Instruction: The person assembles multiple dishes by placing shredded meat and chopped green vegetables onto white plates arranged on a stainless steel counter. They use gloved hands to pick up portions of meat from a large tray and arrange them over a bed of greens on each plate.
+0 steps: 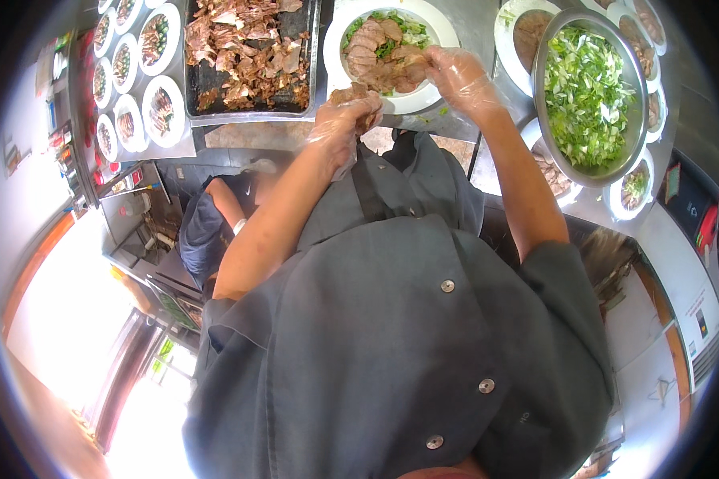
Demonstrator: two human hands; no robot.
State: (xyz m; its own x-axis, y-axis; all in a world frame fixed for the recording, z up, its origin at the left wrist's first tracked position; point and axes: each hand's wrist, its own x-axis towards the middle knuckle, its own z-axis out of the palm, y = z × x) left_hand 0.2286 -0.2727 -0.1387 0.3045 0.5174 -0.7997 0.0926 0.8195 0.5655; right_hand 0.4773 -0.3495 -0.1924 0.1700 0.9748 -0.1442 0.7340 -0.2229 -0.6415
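Observation:
A white plate holds chopped greens with slices of cooked meat laid over them. My left hand, in a clear plastic glove, is closed around more meat slices at the plate's near left rim. At the right side of the plate, my gloved right hand pinches a meat slice that lies against the others. The fingertips of my right hand are partly hidden by the glove and the meat.
Left of the plate, a dark tray carries a heap of sliced meat. A steel bowl of chopped greens stands at right, over several filled plates. More small filled plates stand far left. Another person is beyond my left forearm.

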